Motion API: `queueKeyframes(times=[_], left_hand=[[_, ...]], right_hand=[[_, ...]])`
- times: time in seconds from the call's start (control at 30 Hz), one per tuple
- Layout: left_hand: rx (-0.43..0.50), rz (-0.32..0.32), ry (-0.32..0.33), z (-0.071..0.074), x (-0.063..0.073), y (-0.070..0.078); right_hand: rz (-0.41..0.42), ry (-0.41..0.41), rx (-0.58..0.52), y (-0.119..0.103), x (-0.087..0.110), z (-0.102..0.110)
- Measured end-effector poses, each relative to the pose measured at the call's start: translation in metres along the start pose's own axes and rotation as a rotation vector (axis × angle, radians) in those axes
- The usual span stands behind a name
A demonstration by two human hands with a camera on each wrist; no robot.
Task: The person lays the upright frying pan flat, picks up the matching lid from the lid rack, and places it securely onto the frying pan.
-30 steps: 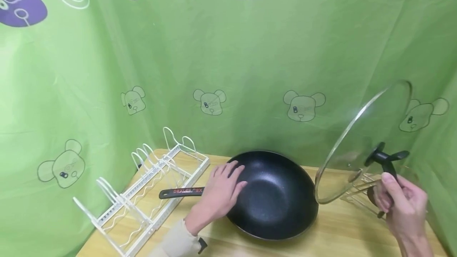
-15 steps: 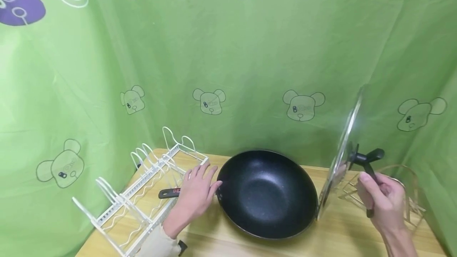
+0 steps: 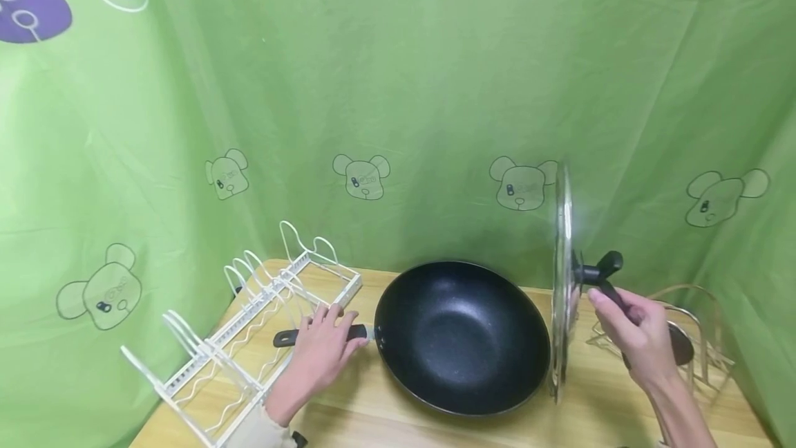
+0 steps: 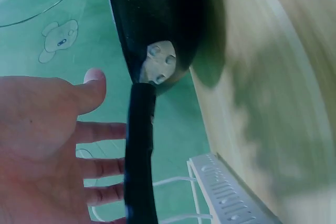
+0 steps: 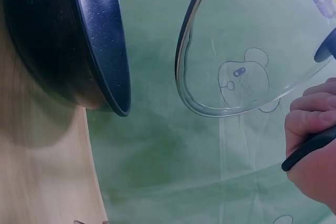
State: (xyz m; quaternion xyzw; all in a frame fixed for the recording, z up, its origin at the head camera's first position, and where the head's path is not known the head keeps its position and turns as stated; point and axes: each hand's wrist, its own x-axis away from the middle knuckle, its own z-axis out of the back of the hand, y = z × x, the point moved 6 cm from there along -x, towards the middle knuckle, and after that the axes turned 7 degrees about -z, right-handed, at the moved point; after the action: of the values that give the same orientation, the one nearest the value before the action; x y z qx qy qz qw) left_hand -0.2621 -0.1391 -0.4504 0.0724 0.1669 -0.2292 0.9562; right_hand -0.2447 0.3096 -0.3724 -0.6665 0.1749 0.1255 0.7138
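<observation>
A black wok (image 3: pixel 460 337) stands on the wooden table with its black handle (image 4: pixel 139 156) pointing left. My left hand (image 3: pixel 320 348) is over that handle; in the left wrist view the fingers extend loosely behind it and the thumb stands apart, not wrapped round. My right hand (image 3: pixel 640 337) grips the black handle of a glass lid (image 3: pixel 562 282), fingers curled round its branched grip. Held on edge, nearly upright, the lid is at the wok's right rim in the head view. From the right wrist view a gap shows between the lid's rim (image 5: pixel 210 111) and the wok.
Left of the wok is a white wire rack (image 3: pixel 348 289) with upright loops, close to the wok's handle. A gold wire rack (image 3: pixel 718 310) stands at the right, partly behind my right hand. Green printed cloth (image 3: pixel 435 123) surrounds the table.
My right hand has moved left with the lid, turning it edge-on beside the wok. My left hand has slid left from the wok's rim to its handle; the wok has shifted slightly left.
</observation>
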Motion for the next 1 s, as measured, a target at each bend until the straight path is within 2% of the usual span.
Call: queueKeyframes(times=[0.17, 0.23, 0.53, 0.7, 0.83, 1.0], left_hand=[[-0.058, -0.024, 0.010, -0.004, 0.005, -0.005], [-0.061, -0.029, 0.020, -0.006, 0.006, -0.007], [-0.034, -0.036, 0.041, -0.013, 0.004, -0.012], [-0.026, -0.039, 0.058, -0.015, 0.004, -0.012], [-0.014, -0.017, 0.063, -0.017, 0.005, -0.015], [-0.011, 0.014, 0.066, -0.019, 0.007, -0.017]], right_hand=[[-0.073, 0.009, 0.283, -0.002, -0.004, -0.005], [-0.089, -0.008, 0.352, -0.002, -0.007, -0.008], [-0.171, -0.134, 0.526, 0.001, -0.022, -0.031], [-0.179, -0.168, 0.653, 0.001, -0.029, -0.041], [-0.186, -0.197, 0.752, 0.000, -0.034, -0.051], [-0.151, -0.237, 0.881, -0.004, -0.039, -0.063]])
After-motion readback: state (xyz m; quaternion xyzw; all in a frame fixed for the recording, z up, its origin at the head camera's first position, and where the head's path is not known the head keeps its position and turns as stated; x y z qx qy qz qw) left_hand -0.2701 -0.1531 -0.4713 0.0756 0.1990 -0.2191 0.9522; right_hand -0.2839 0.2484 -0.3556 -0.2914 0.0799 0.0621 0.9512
